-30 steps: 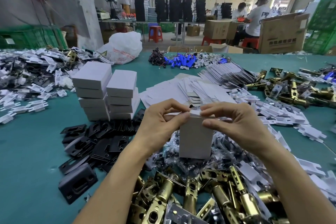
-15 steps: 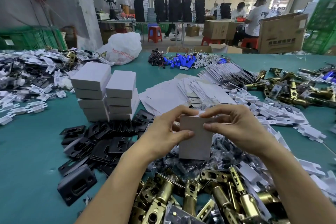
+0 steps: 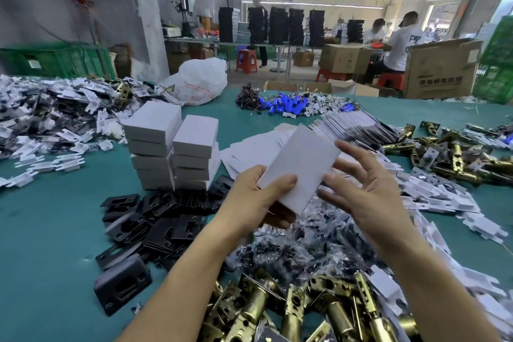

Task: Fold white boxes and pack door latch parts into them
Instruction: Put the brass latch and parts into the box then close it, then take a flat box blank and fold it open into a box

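My left hand (image 3: pixel 254 200) grips a closed white box (image 3: pixel 301 166) by its near end, thumb on top, and holds it tilted above the table. My right hand (image 3: pixel 361 186) hovers just right of the box with its fingers spread and relaxed, holding nothing. Two stacks of finished white boxes (image 3: pixel 172 150) stand to the left on the green table. Flat white box blanks (image 3: pixel 249 150) lie behind the held box. Brass door latches (image 3: pixel 299 311) are piled near me, with bagged screws (image 3: pixel 311 241) under my hands and black strike plates (image 3: pixel 155 219) to the left.
White plastic parts (image 3: pixel 47 130) are heaped at far left and strewn at right (image 3: pixel 433 197). More brass latches (image 3: pixel 455 153) lie at right. Blue cylinders (image 3: pixel 286 105) and a white bag (image 3: pixel 200 82) sit at the back. People work at tables beyond.
The box went from upright between both hands to tilted in my left hand alone. My right hand let go and moved off to the right, fingers spread.
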{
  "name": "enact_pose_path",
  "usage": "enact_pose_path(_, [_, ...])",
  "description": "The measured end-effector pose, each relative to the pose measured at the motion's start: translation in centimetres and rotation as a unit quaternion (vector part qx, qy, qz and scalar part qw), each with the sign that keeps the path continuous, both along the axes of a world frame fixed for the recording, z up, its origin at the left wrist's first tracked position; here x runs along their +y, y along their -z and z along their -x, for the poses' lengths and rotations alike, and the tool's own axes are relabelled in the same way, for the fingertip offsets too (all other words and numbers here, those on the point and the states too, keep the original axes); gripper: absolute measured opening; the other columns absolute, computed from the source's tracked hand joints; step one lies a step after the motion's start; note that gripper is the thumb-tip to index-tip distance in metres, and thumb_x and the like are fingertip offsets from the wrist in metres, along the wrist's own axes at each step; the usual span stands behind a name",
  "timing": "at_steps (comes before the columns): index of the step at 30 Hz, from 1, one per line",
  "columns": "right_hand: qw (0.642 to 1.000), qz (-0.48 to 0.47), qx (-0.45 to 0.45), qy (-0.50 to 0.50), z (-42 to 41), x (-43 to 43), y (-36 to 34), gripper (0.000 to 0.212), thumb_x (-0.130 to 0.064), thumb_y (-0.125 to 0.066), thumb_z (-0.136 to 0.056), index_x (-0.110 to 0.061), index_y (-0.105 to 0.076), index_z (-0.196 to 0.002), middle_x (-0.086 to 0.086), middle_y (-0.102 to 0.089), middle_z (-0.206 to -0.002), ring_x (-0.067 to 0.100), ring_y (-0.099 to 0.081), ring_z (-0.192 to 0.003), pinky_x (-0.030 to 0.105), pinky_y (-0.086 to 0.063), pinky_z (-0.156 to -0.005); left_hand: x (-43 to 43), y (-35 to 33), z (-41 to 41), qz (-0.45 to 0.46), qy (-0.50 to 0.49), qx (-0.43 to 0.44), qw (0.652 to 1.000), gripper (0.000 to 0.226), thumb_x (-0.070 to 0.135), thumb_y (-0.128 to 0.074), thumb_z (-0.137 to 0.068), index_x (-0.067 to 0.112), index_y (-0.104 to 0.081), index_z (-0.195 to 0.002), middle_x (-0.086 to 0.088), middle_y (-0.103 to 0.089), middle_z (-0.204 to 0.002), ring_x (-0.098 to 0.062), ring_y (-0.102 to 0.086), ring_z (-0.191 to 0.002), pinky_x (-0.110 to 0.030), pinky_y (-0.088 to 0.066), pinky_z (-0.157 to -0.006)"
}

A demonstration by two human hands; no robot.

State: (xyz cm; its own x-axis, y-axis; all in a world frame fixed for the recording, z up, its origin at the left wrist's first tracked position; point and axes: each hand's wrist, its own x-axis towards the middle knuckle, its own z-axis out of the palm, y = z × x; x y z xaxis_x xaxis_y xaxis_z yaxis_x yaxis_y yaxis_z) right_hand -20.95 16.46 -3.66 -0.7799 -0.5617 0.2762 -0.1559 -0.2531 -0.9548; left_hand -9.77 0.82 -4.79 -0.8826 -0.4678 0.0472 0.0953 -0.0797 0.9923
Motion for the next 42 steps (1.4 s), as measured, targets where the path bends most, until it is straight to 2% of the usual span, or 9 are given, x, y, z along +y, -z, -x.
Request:
enact_pose_path(3, [0.998,-0.057,-0.004,-0.008,-0.3,-0.1,0.2,0.059,-0.015,-0.072,-0.088,-0.046,-0.047,-0.132,-0.003,-0.056,-0.126,0.017,-0.071,-0.101,0.031,-0.061,-0.079,-0.8,-1.3,0.7,-0.088,-0.102,0.036,0.99,0.034,0.031,-0.077,-0.083,0.003,-0.065,-0.096,-0.011,-0.071,-0.063,-0.019,-0.066,-0.049,-0.023,-0.054,-0.046])
enact_pose_path(8, [0.996,-0.071,-0.029,-0.042,-0.6,-0.2,0.1,0.03,-0.012,-0.068,-0.09,-0.031,-0.064,-0.114,0.004,-0.066,-0.117,0.021,-0.073,-0.094,0.032,-0.061,-0.076,-4.4,-4.5,1.2,-0.232,-0.22,0.075,0.944,0.025,0.016,-0.079,-0.086,-0.001,-0.061,-0.092,-0.008,-0.066,-0.053,-0.012,-0.06,-0.041,-0.018,-0.05,-0.04])
enact_pose_path(13, [0.99,-0.114,-0.012,-0.08,-0.9,-0.2,0.5,0.025,-0.015,-0.068,-0.09,-0.026,-0.068,-0.112,0.002,-0.07,-0.11,0.022,-0.073,-0.091,0.035,-0.061,-0.078,-7.4,-4.8,1.2,-0.287,-0.28,0.059,0.914,0.022,0.013,-0.077,-0.088,0.003,-0.061,-0.077,-0.005,-0.062,-0.051,-0.009,-0.056,-0.036,-0.018,-0.049,-0.037])
enact_pose_path(17, [0.987,-0.132,-0.006,-0.09,-0.9,-0.3,0.7,0.023,-0.014,-0.067,-0.091,-0.027,-0.068,-0.111,0.001,-0.073,-0.105,0.022,-0.073,-0.089,0.039,-0.061,-0.082,-8.7,-4.3,1.2,-0.296,-0.334,0.052,0.893,0.022,0.012,-0.079,-0.087,0.005,-0.059,-0.08,-0.003,-0.059,-0.043,-0.008,-0.054,-0.034,-0.017,-0.047,-0.037])
enact_pose_path(21, [0.987,-0.132,-0.012,-0.095,-1.0,-0.3,0.6,0.022,-0.014,-0.067,-0.091,-0.024,-0.069,-0.111,0.005,-0.073,-0.106,0.025,-0.072,-0.089,0.039,-0.06,-0.082,-9.5,-4.3,1.2,-0.319,-0.368,0.071,0.871,0.031,0.016,-0.08,-0.087,0.003,-0.059,-0.105,-0.008,-0.064,-0.067,-0.012,-0.058,-0.047,-0.019,-0.05,-0.04])
enact_pose_path(24, [0.986,-0.13,-0.021,-0.098,-1.0,-0.2,0.5,0.022,-0.012,-0.066,-0.092,-0.021,-0.068,-0.111,0.01,-0.071,-0.108,0.031,-0.071,-0.092,0.039,-0.059,-0.08,-9.6,-4.5,1.6,-0.338,-0.398,0.097,0.847,0.04,0.017,-0.08,-0.087,0.001,-0.059,-0.117,-0.009,-0.065,-0.061,-0.013,-0.058,-0.042,-0.019,-0.05,-0.041])
enact_pose_path(27, [0.986,-0.135,-0.018,-0.102,-1.0,-0.1,0.5,0.022,-0.012,-0.066,-0.092,-0.02,-0.068,-0.112,0.01,-0.072,-0.108,0.031,-0.071,-0.092,0.037,-0.059,-0.079,-9.8,-4.9,2.1,-0.345,-0.428,0.105,0.829,0.046,0.019,-0.08,-0.087,0.0,-0.056,-0.122,-0.01,-0.063,-0.073,-0.014,-0.057,-0.051,-0.02,-0.052,-0.042])
enact_pose_path(36, [0.984,-0.142,-0.015,-0.107,-1.0,-0.1,0.6,0.021,-0.012,-0.065,-0.092,-0.022,-0.069,-0.111,0.008,-0.072,-0.106,0.026,-0.072,-0.089,0.032,-0.059,-0.076,-10.1,-4.6,2.5,-0.321,-0.523,0.114,0.781,0.035,0.017,-0.084,-0.082,0.007,-0.053,-0.095,-0.01,-0.063,-0.085,-0.01,-0.06,-0.053,-0.019,-0.054,-0.047])
enact_pose_path(42, [0.983,-0.146,-0.017,-0.113,-0.9,-0.1,0.6,0.02,-0.013,-0.065,-0.093,-0.021,-0.069,-0.11,0.008,-0.073,-0.104,0.021,-0.071,-0.084,0.03,-0.058,-0.076,-9.5,-4.2,2.9,-0.314,-0.521,0.148,0.78,0.048,0.014,-0.083,-0.083,0.009,-0.045,-0.112,-0.01,-0.061,-0.099,-0.011,-0.064,-0.06,-0.018,-0.055,-0.05])
